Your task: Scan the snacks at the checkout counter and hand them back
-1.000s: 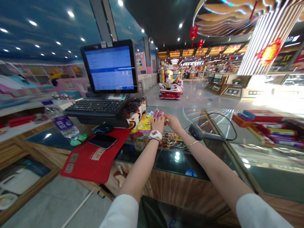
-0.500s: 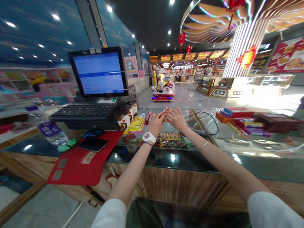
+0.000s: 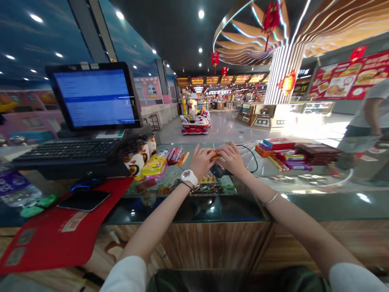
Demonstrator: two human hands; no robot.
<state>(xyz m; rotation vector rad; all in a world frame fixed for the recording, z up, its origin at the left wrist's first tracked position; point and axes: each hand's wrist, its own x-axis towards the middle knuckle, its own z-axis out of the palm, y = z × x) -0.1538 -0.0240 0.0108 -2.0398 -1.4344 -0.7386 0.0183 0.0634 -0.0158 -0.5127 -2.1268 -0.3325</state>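
My left hand (image 3: pixel 201 162) and my right hand (image 3: pixel 232 159) meet above the glass-topped display counter (image 3: pixel 188 213), both closed from either side on a small orange-brown wrapped snack packet (image 3: pixel 215 154). My fingers cover most of it, so I can't read the wrapper. The packet sits just above a dark handheld barcode scanner (image 3: pixel 217 170), whose thin black cable (image 3: pixel 253 156) loops away to my right. A wrapper this small handles best with a light fingertip pinch and low wrists (squeeze too hard and it crumples or slips).

To my left stands a tight row of white paper cups with dark domed lids (image 3: pixel 135 160), their contents hidden by the lids. Beside them lie a few red-wrapped snack bars (image 3: pixel 174 156). Colourful flat snack packets (image 3: pixel 212 188) lie inside the case under the glass. Off to my right, boxes and purple-and-yellow chocolate bars (image 3: pixel 291 156) are piled on the countertop.
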